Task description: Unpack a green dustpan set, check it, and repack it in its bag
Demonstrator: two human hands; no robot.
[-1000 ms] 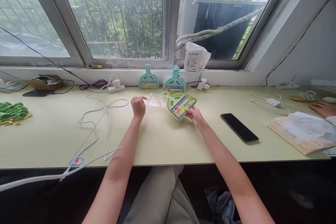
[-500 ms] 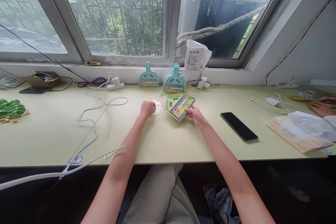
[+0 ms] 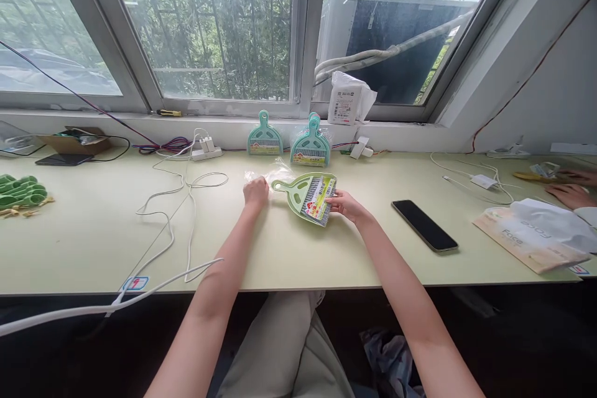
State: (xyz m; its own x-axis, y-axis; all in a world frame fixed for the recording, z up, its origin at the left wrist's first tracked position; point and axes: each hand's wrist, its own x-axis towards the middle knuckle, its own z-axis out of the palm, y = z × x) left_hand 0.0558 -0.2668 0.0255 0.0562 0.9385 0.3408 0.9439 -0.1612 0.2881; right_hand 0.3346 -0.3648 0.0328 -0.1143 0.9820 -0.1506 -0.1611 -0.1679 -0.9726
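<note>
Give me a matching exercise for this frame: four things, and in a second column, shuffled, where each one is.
1 light green dustpan
2 clear plastic bag
3 black phone
4 white packet

A on the windowsill
B held by the left hand
C flat on the table, untouched
D held by the right hand

Pairs: 1-D, 2-B, 3-C, 4-A

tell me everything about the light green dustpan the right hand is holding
The light green dustpan looks like plastic, with a looped handle pointing left and a brush with grey bristles and a colourful label nested in its tray. It lies flat, low over the table, held at its wide end by the right hand.
</note>
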